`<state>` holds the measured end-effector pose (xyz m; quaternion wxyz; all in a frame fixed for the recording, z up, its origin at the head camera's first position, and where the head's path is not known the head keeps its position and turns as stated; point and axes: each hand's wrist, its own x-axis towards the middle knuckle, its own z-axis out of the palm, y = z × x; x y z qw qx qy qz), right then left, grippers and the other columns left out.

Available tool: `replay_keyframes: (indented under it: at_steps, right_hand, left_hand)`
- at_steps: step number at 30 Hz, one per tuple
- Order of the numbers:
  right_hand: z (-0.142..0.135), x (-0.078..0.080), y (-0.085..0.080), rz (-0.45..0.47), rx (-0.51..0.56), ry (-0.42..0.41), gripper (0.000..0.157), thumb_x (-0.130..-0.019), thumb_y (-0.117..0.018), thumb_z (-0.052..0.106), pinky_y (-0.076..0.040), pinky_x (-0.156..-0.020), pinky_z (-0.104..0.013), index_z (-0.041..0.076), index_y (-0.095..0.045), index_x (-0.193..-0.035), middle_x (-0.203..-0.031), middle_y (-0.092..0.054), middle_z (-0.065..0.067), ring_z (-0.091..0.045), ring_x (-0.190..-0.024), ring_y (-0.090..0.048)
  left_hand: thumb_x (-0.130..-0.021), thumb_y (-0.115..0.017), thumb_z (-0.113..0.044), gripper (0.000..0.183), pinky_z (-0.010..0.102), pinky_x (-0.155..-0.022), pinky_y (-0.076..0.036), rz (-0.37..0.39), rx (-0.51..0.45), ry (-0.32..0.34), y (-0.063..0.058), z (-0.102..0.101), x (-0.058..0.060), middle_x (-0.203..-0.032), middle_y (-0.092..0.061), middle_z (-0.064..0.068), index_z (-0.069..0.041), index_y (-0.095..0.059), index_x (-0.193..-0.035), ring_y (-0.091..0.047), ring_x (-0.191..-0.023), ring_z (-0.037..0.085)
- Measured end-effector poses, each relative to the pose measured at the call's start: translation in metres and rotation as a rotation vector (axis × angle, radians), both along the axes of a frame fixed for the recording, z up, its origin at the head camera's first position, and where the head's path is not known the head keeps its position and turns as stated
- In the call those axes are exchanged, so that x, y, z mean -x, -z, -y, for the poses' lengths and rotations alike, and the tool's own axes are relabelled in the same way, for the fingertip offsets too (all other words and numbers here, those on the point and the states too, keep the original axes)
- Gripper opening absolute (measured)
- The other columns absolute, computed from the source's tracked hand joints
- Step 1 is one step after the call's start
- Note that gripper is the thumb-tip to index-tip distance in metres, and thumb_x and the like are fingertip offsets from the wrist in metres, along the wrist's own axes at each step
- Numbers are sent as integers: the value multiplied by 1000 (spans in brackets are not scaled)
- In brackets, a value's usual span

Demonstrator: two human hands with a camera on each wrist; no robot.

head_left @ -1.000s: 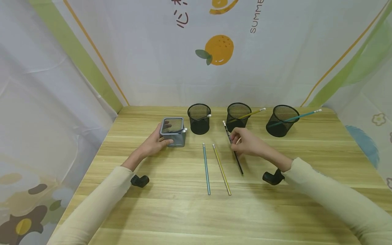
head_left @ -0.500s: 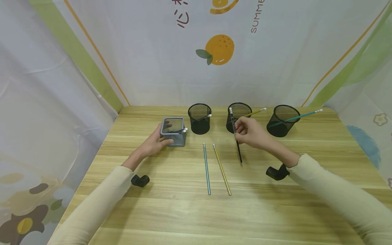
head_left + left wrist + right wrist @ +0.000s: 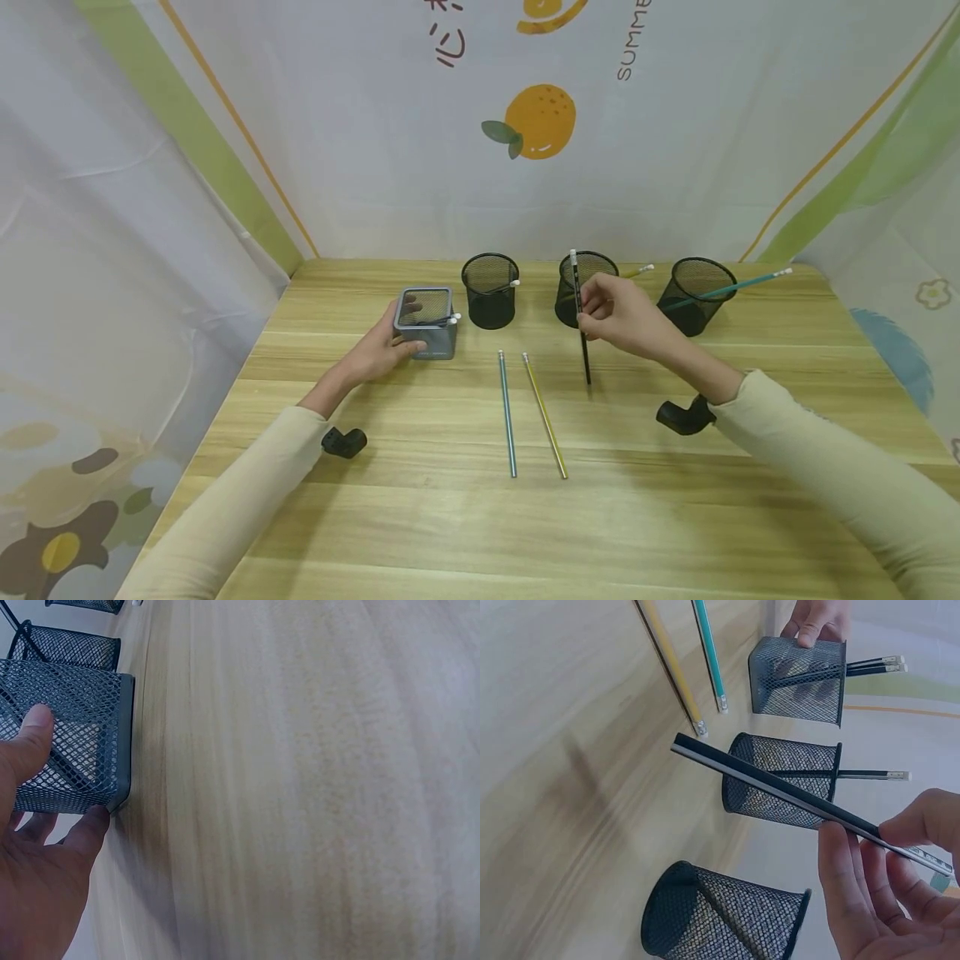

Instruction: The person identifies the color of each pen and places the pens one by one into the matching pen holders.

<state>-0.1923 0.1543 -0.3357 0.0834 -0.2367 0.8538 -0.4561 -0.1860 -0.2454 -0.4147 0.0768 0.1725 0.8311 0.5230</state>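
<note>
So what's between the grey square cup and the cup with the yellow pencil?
A round black cup holding a black pencil, in the head and right wrist views.

A hand can pass across the front of the table (image 3: 420, 533), where the blue pencil (image 3: 507, 425) and yellow pencil (image 3: 547, 423) lie flat behind, the right hand (image 3: 617, 312) and black pencil (image 3: 584, 354) obstruct the middle cup (image 3: 566, 307), and the left hand (image 3: 380, 347) blocks the square holder's (image 3: 437, 343) left side.
</note>
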Motion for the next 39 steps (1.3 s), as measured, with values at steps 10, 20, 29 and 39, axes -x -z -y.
replay_keyframes:
  at_steps: [10, 20, 29, 39]
  right_hand:
    - [0, 0, -15, -109, 19, 30, 18, -95, -67, 0, -56, -69, -26, -6, -57, -109, -99, -62, -17, -27, -85, -66]
    - [0, 11, -21, -251, 108, 55, 15, -96, -67, 1, -54, -68, -23, -5, -57, -105, -95, -69, -16, -30, -82, -69]
    - [0, 15, -25, -330, 202, 77, 14, -96, -67, -2, -55, -71, -23, -6, -58, -106, -97, -68, -16, -22, -81, -69]
    - [1, 17, -27, -346, 295, 105, 15, -95, -66, -6, -56, -75, -21, -10, -54, -103, -96, -66, -19, -27, -85, -68]
  left_hand:
    - [-99, -61, 5, 77, 57, -116, -29, 3, -7, -2, 0, 0, 0, -158, -25, 28, 0, -13, -158, -32, -141, 50]
    - [-99, -61, 4, 77, 57, -115, -30, 0, 2, 3, 0, 0, 0, -159, -24, 28, 0, -12, -159, -30, -141, 50]
    - [-99, -61, 4, 79, 58, -115, -30, -6, 13, 4, 0, 0, 1, -158, -24, 28, -1, -11, -159, -32, -141, 49]
    - [-99, -62, 3, 78, 54, -116, -31, 10, 7, -2, -1, 0, 1, -159, -25, 25, -2, -13, -159, -33, -142, 46]
